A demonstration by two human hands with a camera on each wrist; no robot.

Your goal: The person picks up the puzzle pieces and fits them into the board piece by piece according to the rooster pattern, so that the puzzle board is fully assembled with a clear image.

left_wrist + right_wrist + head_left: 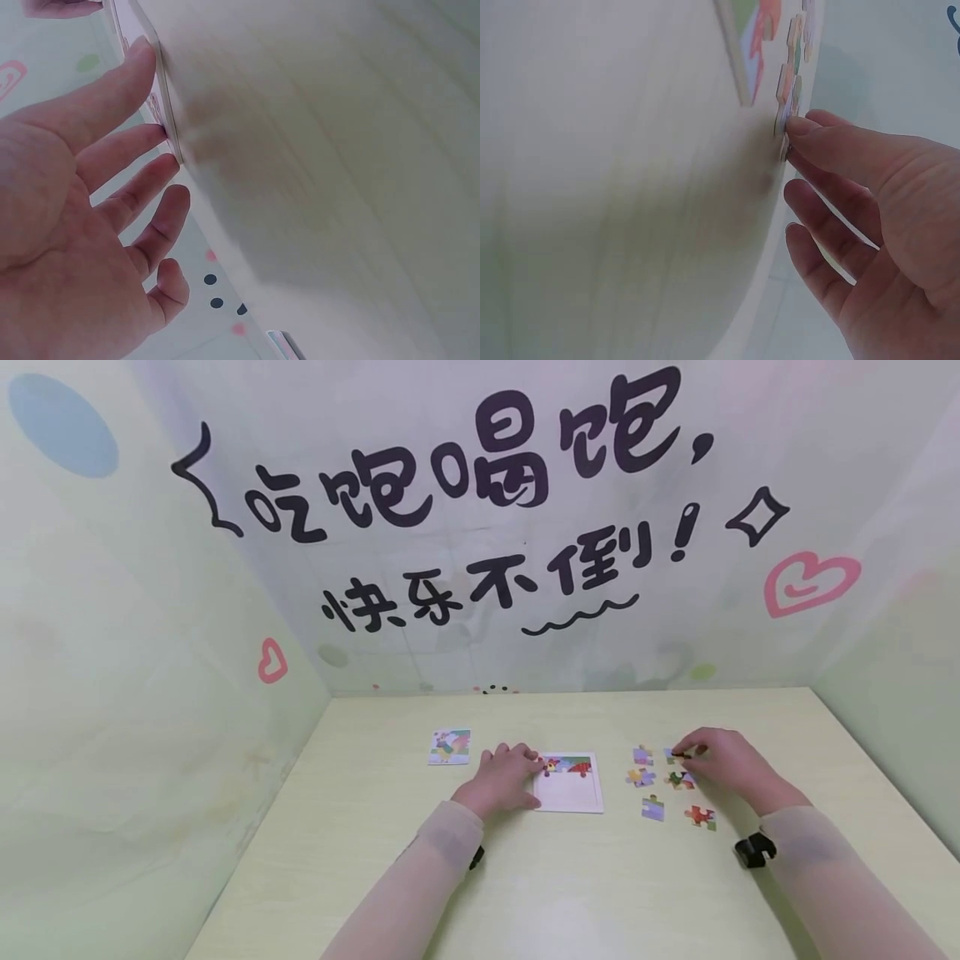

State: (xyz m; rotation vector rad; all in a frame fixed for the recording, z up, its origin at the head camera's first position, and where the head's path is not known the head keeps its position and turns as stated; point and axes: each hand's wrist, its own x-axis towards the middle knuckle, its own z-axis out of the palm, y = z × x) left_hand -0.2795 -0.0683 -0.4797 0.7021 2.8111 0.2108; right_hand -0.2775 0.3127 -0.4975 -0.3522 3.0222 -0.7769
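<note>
A white puzzle tray (567,795) lies flat on the table, with a strip of colourful pieces (579,766) along its top. My left hand (498,781) rests at the tray's left side, thumb and fingertips touching its edge; in the left wrist view the fingers are loosely extended. To the right, my right hand (726,762) pinches a jigsaw piece (670,758) between thumb and index finger, at table level; the fingers partly hide it. Near it lie a green-and-red piece (681,781), a red piece (701,816), and purple and yellow pieces (641,777).
A small picture card (450,747) lies behind and left of my left hand. Behind the pale wooden table (600,885) stands a light backdrop (450,660) with black lettering; similar panels close both sides. Each wrist carries a dark strap mount (753,850).
</note>
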